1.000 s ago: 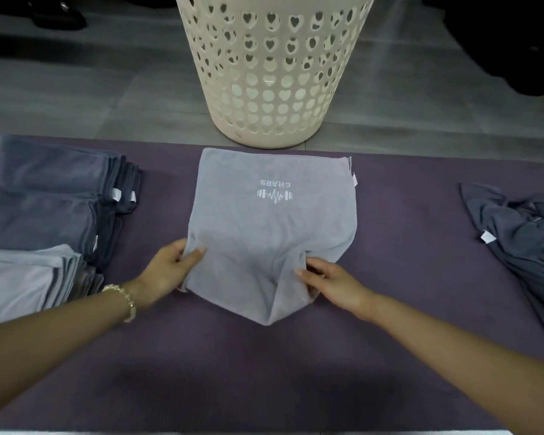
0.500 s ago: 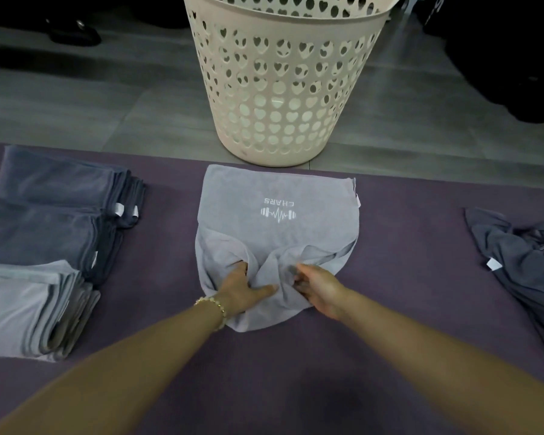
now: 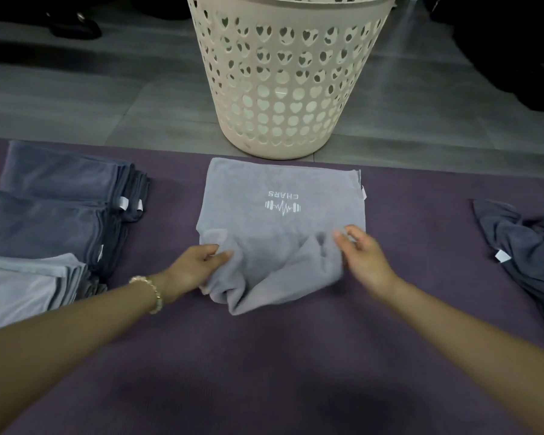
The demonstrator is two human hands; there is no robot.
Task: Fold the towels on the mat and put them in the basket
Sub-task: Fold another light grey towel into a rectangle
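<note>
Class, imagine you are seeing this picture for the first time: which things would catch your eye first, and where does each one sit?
The cream basket with heart-shaped holes stands on the floor just beyond the purple mat. Mid-mat lies a light grey towel with a white logo, the left hand gripping its near left corner and the blurred right hand at its right side. Folded towels are stacked at the left.

The person is wearing a beaded bracelet (image 3: 149, 292) on the left wrist, just behind the left hand (image 3: 195, 266); its round beads are showing gold and pale tones. Both forearms are showing bare. The right hand (image 3: 364, 259) is appearing motion-blurred.
</note>
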